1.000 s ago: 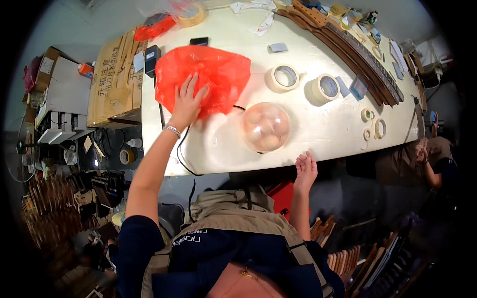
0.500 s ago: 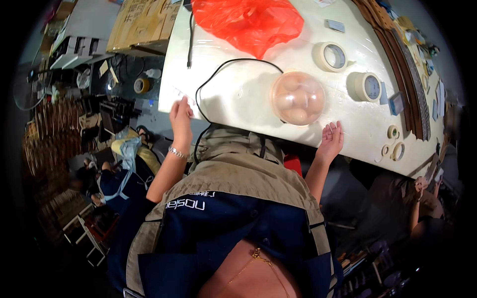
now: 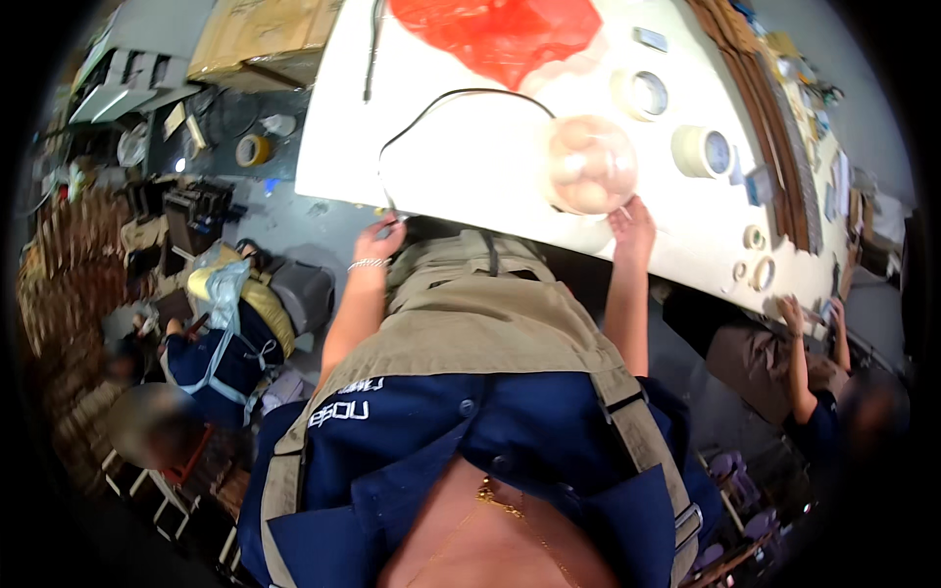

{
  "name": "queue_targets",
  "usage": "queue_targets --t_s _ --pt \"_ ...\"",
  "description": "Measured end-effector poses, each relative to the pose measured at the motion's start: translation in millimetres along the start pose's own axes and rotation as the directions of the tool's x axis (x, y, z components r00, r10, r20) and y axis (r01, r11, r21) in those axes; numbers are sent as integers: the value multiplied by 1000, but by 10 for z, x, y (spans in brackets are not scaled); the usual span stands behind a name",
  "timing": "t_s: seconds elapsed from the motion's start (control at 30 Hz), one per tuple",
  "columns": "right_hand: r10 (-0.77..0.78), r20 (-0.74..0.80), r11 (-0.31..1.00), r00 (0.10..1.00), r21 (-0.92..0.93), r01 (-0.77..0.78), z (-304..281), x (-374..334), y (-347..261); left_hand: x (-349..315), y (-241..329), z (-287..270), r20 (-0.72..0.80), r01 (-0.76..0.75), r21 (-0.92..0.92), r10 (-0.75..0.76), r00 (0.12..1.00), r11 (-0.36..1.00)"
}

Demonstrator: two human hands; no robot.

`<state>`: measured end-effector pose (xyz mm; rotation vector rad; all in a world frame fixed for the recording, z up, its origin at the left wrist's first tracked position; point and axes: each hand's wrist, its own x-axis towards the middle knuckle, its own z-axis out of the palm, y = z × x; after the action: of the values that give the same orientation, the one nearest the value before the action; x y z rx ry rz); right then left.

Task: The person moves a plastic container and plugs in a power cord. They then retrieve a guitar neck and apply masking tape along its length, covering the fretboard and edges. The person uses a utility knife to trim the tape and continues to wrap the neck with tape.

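Note:
A clear, domed object (image 3: 591, 165) with rounded peach-toned shapes inside sits near the front edge of the white table (image 3: 470, 157). From its far left side a black cable (image 3: 431, 100) curves left, then down to the table edge. There my left hand (image 3: 377, 241) has its thumb and fingers closed on the cable. My right hand (image 3: 632, 233) reaches up to the dome's near right rim, fingertips at or against it, fingers loosely bent and partly apart. Whether they press on the rim is hard to see.
A red plastic bag (image 3: 505, 39) lies at the far side. Cream tape rolls (image 3: 701, 152) and a small grey box (image 3: 650, 39) stand to the right, before long brown strips (image 3: 765, 118). Cardboard boxes (image 3: 260, 39) are at far left. Co-workers (image 3: 809, 377) sit on both sides.
My left hand has moved right along the table edge and closed on the cable. My right hand has come up and left to the dome's rim. The whole view has shifted slightly.

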<state>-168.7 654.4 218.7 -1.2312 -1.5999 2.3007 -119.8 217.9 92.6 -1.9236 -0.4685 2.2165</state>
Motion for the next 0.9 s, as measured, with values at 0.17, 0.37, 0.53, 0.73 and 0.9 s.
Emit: queue_targets --t_s 0.17,0.37,0.53,0.73,0.9 --pt "178 113 983 978 -64 -171 -82 -213 -94 -1120 -42 -170 470 -471 -234 523 710 850" --pt "350 260 907 900 145 -395 -8 -481 -99 -2307 -1189 733 938 -985 -53 329 -106 -165" --pt "277 293 929 915 162 -333 34 -530 -81 -1824 -1973 1361 837 -715 320 -167 520 -621" --pt "252 271 965 929 3 -263 140 -463 -76 -687 -2551 1597 695 -667 504 -202 690 -548" --pt "191 206 981 960 -68 -181 259 -442 -55 -587 -2783 1643 578 -615 650 -234 781 -447"
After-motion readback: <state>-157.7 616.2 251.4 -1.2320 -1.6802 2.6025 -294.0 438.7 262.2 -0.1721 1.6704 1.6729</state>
